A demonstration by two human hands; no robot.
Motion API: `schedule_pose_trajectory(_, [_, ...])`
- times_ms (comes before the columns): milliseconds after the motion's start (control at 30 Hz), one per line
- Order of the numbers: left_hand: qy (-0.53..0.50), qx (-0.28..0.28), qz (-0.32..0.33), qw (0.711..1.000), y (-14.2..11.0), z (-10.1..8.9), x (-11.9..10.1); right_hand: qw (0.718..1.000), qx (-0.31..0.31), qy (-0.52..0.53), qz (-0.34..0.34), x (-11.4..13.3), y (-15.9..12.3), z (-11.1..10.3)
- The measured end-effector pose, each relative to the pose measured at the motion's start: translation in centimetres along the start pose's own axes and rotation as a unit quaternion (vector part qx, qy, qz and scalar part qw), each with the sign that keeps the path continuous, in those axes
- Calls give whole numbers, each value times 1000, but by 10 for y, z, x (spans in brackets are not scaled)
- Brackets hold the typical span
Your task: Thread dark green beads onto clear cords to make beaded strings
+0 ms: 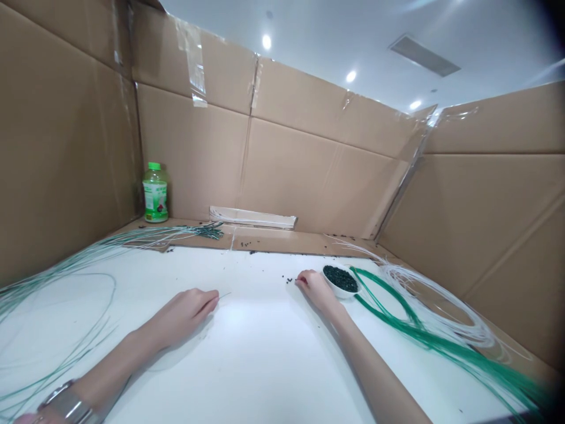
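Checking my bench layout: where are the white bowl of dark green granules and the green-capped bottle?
White bowl (339, 294): head view, on its front wall.
Green-capped bottle (155, 200): head view, on its label.

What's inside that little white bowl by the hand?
The round white bowl is heaped with small dark green granules; they cover the bowl's inside bottom, which cannot be seen.

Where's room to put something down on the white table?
The widest bare patch of white tabletop lies between the left hand and right hand. A narrower strip lies behind the hands, before the brown cardboard wall. It's crowded around the white bowl of dark green beads, the green wires beside it, and the pale green wire loops far left.
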State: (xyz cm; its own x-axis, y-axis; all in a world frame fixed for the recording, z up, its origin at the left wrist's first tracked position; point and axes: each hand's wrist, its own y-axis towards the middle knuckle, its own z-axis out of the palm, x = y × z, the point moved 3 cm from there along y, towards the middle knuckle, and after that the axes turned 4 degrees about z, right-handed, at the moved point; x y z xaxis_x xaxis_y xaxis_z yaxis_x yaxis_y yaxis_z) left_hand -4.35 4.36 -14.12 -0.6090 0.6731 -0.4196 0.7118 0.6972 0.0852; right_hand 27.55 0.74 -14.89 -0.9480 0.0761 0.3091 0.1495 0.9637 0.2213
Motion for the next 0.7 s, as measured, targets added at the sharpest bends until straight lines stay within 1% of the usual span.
schedule_pose_trajectory(233, [-4, -4, 5, 1000, -2, -1, -1, 999, -4, 38, 5, -2, 1, 0])
schedule_pose_trajectory(533, [-6, -1, 7, 1000, -2, 5, 7, 995, -10, 94, 33, -5, 0, 3])
schedule_pose_trajectory(700, [-7, 2, 5, 1000, -1, 2, 5, 991, -7, 124, 53, -6, 2, 7])
